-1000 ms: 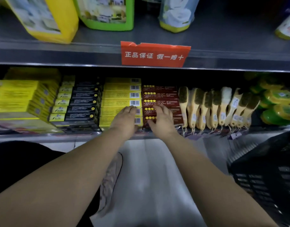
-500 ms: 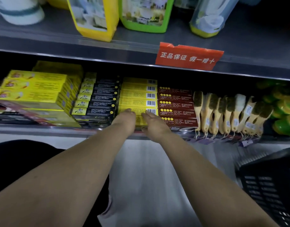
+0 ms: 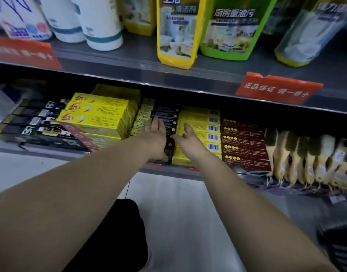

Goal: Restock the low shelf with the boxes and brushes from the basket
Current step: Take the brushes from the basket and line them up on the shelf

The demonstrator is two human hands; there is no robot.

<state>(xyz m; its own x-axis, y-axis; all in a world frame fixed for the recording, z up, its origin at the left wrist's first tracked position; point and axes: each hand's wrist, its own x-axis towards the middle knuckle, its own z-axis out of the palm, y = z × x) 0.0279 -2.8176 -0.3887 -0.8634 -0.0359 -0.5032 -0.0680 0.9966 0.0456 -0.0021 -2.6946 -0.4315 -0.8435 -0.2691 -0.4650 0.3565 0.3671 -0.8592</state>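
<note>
Low grey metal shelf point(image 3: 168, 171), stocked left to right:
- flat black cartons point(image 3: 31, 122);
- large yellow cartons point(image 3: 96, 114);
- stack of slim black boxes with yellow dots point(image 3: 168, 114);
- stack of yellow boxes with barcodes point(image 3: 200, 122);
- dark red boxes with yellow dots point(image 3: 245, 146);
- row of wooden-handled brushes point(image 3: 306, 158), standing bristle end up.

Left hand point(image 3: 156, 134): fingers straight and together, laid against the slim black boxes; holds nothing.

Right hand point(image 3: 188, 138): fingers relaxed, slightly spread, thumb apart, over the barcoded yellow stack; contact cannot be told.

Black plastic basket point(image 3: 337, 248): lower right on the floor, contents not visible.

Red paper label point(image 3: 276, 89): on the upper shelf's edge.
</note>
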